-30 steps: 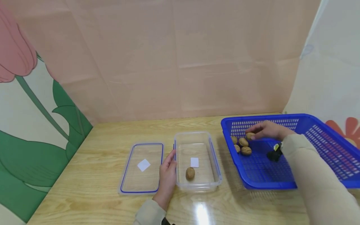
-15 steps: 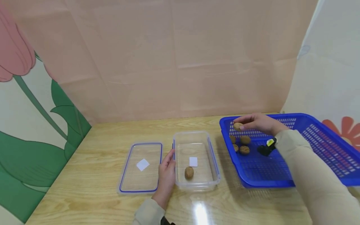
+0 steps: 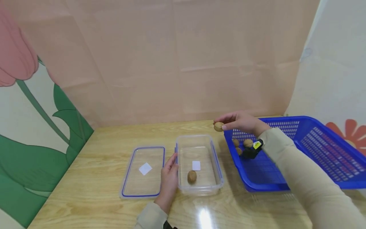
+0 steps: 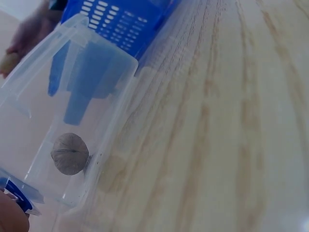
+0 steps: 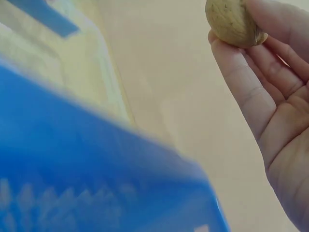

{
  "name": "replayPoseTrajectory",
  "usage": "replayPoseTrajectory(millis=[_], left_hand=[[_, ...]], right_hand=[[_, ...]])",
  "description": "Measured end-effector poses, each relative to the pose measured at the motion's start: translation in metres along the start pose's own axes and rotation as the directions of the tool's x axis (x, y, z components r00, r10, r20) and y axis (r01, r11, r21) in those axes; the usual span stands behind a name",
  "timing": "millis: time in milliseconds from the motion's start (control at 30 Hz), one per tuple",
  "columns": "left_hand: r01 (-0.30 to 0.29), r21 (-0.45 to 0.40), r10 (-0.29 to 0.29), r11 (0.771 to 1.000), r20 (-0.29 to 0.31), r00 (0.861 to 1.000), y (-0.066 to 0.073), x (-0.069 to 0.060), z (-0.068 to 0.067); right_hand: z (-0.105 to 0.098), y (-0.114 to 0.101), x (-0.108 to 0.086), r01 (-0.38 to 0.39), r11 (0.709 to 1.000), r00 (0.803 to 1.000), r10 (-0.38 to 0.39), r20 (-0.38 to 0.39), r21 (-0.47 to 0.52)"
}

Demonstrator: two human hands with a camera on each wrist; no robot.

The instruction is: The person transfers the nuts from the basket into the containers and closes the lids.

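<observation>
The right hand [image 3: 241, 122] pinches a walnut [image 3: 218, 126] between thumb and fingertips, above the left rim of the blue basket [image 3: 271, 187]. In the right wrist view that walnut [image 5: 234, 21] sits against the fingertips. Several walnuts [image 3: 247, 143] lie at the basket's left end, partly hidden by the wrist device. With its fingers fairly straight, the left hand [image 3: 169, 178] rests against the left side of a clear container [image 3: 215, 159]. Inside that container one walnut [image 3: 192, 176] lies near the front; the left wrist view also shows this walnut [image 4: 70, 153].
A clear lid with a blue seal [image 3: 131, 171] lies flat on the wooden table [image 3: 85, 190], left of the container. White square patches show on the lid [image 3: 145, 169] and in the container [image 3: 196, 165]. A pinkish sheet [image 3: 177, 63] hangs behind the table.
The right hand has lifted a walnut out of the basket and carried it leftward to the basket's left rim. The left hand has stayed at the container's side.
</observation>
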State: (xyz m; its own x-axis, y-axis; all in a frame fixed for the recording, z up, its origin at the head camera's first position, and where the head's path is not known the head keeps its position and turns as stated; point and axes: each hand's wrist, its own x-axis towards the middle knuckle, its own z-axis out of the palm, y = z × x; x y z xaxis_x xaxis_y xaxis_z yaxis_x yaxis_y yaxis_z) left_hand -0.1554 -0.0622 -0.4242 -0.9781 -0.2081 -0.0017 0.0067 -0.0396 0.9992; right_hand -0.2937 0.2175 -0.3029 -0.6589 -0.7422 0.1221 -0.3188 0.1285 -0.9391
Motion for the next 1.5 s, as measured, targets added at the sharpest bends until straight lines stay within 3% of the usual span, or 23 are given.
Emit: replayPoseTrajectory(millis=[267, 700, 967, 1233, 1500], left_hand=[[-0.024, 0.0, 0.024, 1.0, -0.005, 1.0, 0.002, 0.002, -0.003], [-0.05, 0.0, 0.05, 0.999, -0.021, 0.999, -0.001, 0.009, -0.002], [-0.091, 0.02, 0.091, 0.996, -0.018, 0.996, -0.002, 0.008, -0.002], [-0.083, 0.03, 0.084, 0.996, -0.01, 0.996, -0.002, 0.007, -0.002], [-0.085, 0.028, 0.086, 0.996, -0.006, 0.996, -0.001, 0.007, -0.004]], right_hand=[[0.035, -0.013, 0.031, 0.01, 1.0, 0.999, -0.009, 0.034, -0.015], [0.071, -0.006, 0.062, 0.01, 0.996, 0.973, 0.01, 0.231, -0.087], [0.088, 0.0, 0.073, -0.068, 0.983, 0.954, 0.114, 0.276, -0.171], [0.104, 0.012, 0.083, -0.092, 0.965, 0.915, 0.179, 0.363, -0.245], [0.119, 0.021, 0.09, -0.139, 0.948, 0.859, 0.258, 0.442, -0.285]])
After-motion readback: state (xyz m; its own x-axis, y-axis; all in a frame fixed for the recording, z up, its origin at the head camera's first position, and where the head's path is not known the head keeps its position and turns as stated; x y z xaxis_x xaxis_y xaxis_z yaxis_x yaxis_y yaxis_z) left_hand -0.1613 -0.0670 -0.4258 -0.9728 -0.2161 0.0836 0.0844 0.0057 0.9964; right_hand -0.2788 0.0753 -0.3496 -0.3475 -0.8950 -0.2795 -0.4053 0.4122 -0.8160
